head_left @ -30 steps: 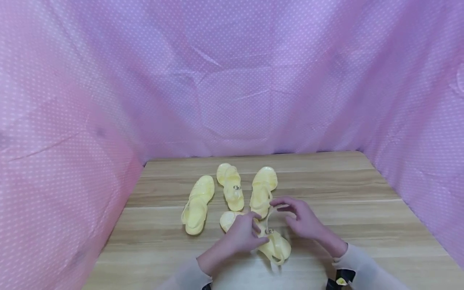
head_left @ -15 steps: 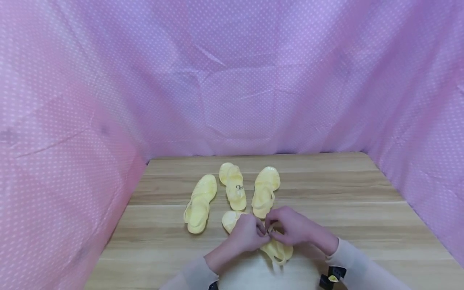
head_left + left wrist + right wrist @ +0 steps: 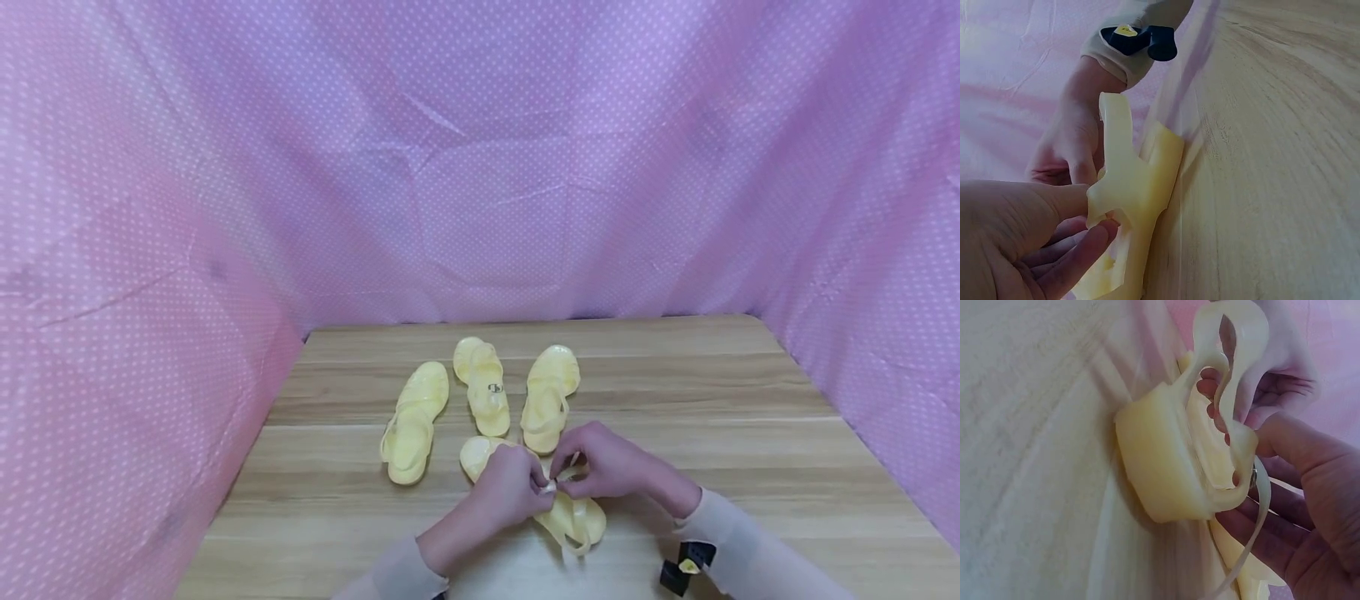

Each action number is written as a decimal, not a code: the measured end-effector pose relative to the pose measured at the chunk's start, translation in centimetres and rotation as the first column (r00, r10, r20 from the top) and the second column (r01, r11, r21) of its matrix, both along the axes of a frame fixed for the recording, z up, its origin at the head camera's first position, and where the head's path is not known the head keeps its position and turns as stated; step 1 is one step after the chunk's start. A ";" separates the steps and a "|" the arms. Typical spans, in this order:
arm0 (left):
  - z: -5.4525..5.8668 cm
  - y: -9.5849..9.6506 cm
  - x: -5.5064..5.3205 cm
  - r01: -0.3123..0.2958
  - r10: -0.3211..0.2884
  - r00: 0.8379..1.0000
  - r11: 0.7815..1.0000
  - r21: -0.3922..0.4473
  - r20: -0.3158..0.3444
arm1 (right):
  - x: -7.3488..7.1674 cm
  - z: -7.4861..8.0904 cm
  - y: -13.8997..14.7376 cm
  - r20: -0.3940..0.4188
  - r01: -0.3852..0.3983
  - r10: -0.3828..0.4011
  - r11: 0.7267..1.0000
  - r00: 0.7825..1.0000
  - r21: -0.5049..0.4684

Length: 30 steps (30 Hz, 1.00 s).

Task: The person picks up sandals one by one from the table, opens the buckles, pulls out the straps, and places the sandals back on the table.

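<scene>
A pale yellow jelly sandal [image 3: 588, 518] lies on the table, toe to the left and heel to the right. My left hand [image 3: 501, 487] covers its middle and pinches a strap part near the buckle. The right hand [image 3: 611, 462] pinches the thin strap [image 3: 574, 472] just above the sandal, fingertips close to the left ones. In the right wrist view, the metal buckle [image 3: 1254, 477] shows partly behind the strap, while the heel [image 3: 1159, 453] stands near. Fingers hide most of the buckle. The left wrist view shows the left thumb and a finger on the strap part [image 3: 1125, 187].
Behind the hands lie three more yellow sandals: a left one [image 3: 411, 425], a middle one [image 3: 489, 400] with its buckle showing, and a right one [image 3: 546, 400]. A pink dotted curtain [image 3: 487, 167] surrounds the wooden table [image 3: 712, 383].
The right hand has come left and down with the strap, from raised and spread to pinching at the buckle. The left fingers have closed in there too. The other sandals have stayed put.
</scene>
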<state>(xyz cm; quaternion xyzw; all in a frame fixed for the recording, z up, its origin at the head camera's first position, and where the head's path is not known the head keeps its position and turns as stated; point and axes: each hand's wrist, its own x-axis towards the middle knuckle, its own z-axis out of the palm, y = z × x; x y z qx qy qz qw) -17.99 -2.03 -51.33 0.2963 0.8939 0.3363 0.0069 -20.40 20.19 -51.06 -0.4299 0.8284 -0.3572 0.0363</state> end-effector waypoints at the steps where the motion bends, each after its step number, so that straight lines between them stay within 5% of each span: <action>1: 0.0 0.0 0.0 0.000 0.000 1.000 1.000 -0.001 -0.002 | 0.0 -0.1 0.0 0.008 0.009 -0.009 1.000 1.000 -0.004; 18: 0.7 0.1 -0.2 -0.040 0.031 0.998 0.983 -0.180 -0.050 | 0.4 -0.6 0.2 0.104 0.099 -0.092 0.993 0.990 -0.060; 25: 0.9 0.5 -0.6 -0.031 0.018 0.997 0.987 -0.157 -0.080 | 0.3 -0.7 0.3 0.102 0.104 -0.096 0.992 0.990 -0.070; 30: 0.9 0.3 -0.6 -0.025 0.020 0.999 0.990 -0.138 -0.036 | 0.3 -0.7 0.2 0.111 0.101 -0.092 0.992 0.990 -0.076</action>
